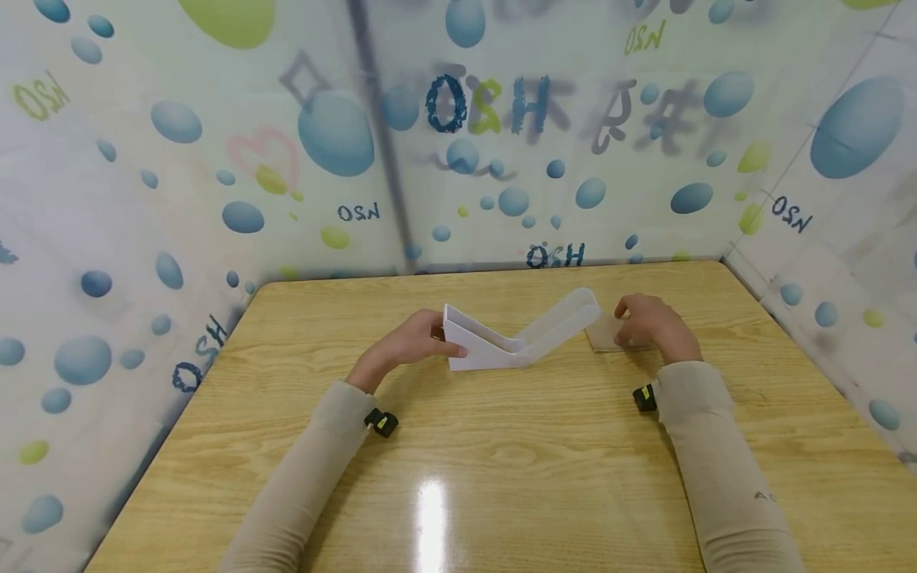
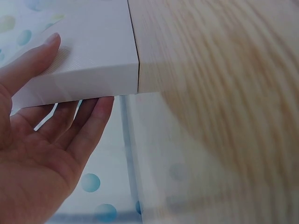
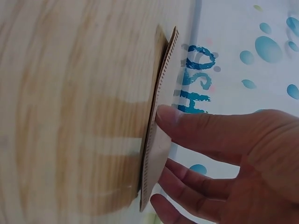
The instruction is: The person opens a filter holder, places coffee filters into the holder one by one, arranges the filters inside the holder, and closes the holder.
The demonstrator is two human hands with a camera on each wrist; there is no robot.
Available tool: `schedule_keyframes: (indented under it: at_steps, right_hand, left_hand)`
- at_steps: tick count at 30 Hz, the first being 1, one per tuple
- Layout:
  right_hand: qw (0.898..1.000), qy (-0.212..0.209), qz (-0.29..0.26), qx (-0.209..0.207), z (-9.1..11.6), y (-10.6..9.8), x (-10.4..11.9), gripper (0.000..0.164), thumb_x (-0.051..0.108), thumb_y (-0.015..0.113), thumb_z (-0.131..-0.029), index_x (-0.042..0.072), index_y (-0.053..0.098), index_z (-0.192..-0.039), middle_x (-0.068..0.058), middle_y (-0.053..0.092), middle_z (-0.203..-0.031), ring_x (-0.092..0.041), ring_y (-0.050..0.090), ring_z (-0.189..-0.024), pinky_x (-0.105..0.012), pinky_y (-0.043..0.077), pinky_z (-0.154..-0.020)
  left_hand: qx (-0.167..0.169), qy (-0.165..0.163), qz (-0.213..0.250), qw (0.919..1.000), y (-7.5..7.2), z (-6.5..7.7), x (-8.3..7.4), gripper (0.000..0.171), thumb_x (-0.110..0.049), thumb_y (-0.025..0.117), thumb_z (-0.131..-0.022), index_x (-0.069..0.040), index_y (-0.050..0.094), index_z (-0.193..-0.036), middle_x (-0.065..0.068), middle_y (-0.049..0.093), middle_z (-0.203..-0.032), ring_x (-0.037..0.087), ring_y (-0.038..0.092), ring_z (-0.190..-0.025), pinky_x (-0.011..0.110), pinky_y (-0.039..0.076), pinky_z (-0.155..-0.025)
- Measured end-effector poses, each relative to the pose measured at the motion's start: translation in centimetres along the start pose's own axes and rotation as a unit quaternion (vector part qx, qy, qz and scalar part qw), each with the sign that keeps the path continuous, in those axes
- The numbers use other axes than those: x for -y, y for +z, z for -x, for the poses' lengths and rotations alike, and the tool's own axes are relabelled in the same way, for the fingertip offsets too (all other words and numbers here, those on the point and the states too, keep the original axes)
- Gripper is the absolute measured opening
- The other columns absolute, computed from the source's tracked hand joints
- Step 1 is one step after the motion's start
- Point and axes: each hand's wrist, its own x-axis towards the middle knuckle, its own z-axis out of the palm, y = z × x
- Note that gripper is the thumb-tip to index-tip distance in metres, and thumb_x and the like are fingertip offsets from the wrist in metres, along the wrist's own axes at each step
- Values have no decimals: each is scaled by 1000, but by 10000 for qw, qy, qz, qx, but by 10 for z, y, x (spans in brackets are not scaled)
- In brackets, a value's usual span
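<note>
A white box (image 1: 476, 348) stands on the table with its translucent lid (image 1: 561, 325) angled up to the right, the two forming a V. My left hand (image 1: 424, 338) grips the box's left end. In the left wrist view, that hand's thumb lies on one face of the box (image 2: 100, 77), with the fingers against another. To the right lies a flat stack of tan coffee filters (image 1: 602, 333) with a crimped edge, also seen in the right wrist view (image 3: 161, 135). My right hand (image 1: 650, 322) holds the stack, thumb on its face and fingertips partly hidden behind its edge.
Wood-grained table (image 1: 501, 461) runs under both hands, with a bright reflection near its front. A printed curtain (image 1: 458, 199) with blue and green drops hangs along the back and sides. Each sleeve carries a small black wrist device (image 1: 383, 423).
</note>
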Motion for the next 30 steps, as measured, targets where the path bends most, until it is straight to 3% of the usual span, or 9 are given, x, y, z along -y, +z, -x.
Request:
schedule_keyframes:
  at_steps: [7, 15, 30]
  right_hand:
    - [10000, 53, -41, -26, 1, 2, 0, 48, 11, 71, -92, -7, 53, -133, -30, 58, -131, -40, 54, -108, -55, 48, -90]
    - [9999, 100, -42, -22, 0, 1, 0, 48, 11, 72, -91, -9, 54, -131, -32, 57, -134, -43, 54, -113, -59, 48, -95]
    - [9999, 123, -51, -17, -1, 1, 1, 46, 11, 71, -92, -8, 53, -130, -31, 58, -130, -41, 54, -109, -57, 48, -93]
  left_hand:
    - [1, 24, -45, 10000, 1, -1, -1, 36, -14, 79, -91, -5, 69, -125, 12, 75, -118, 16, 66, -89, 29, 50, -77]
    - [6, -11, -80, 10000, 1, -1, -1, 38, -16, 79, -92, -6, 68, -126, 12, 75, -120, 18, 66, -91, 29, 51, -79]
    - [-12, -25, -31, 10000, 0, 0, -1, 40, -18, 79, -92, -6, 67, -127, 12, 74, -122, 19, 67, -93, 30, 51, -80]
